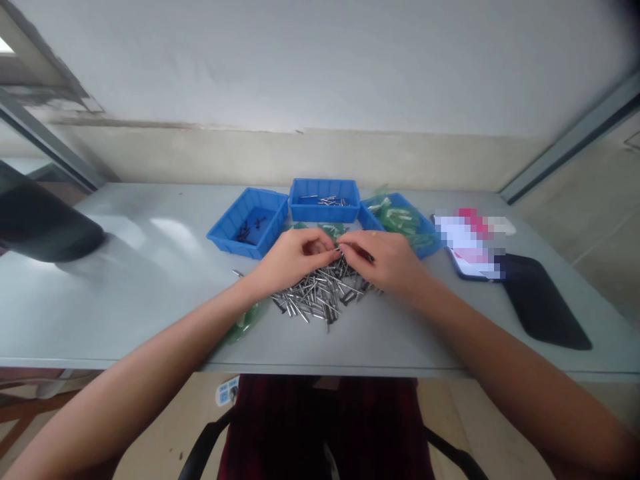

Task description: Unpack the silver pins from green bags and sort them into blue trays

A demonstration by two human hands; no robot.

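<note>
A loose heap of thin silver pop rivets (pixel 313 293), with some dark screws (pixel 347 297) among them, lies on the grey table. Over the back of this heap my left hand (pixel 295 259) and my right hand (pixel 387 260) meet at the fingertips. Both are closed in a pinch. A small shiny metal end, seemingly of a rivet, shows between them; most of it is hidden by the fingers. Right behind my hands, a green plastic bag (pixel 333 230) is partly covered.
Three blue bins stand behind: the left bin (pixel 225 230) holds dark screws, the middle bin (pixel 325 213) rivets, the right bin (pixel 425 250) green bags. A phone (pixel 463 250) and black pad (pixel 545 300) lie right. A dark cylinder (pixel 45 220) stands left; another green bag (pixel 245 327) lies near my left forearm.
</note>
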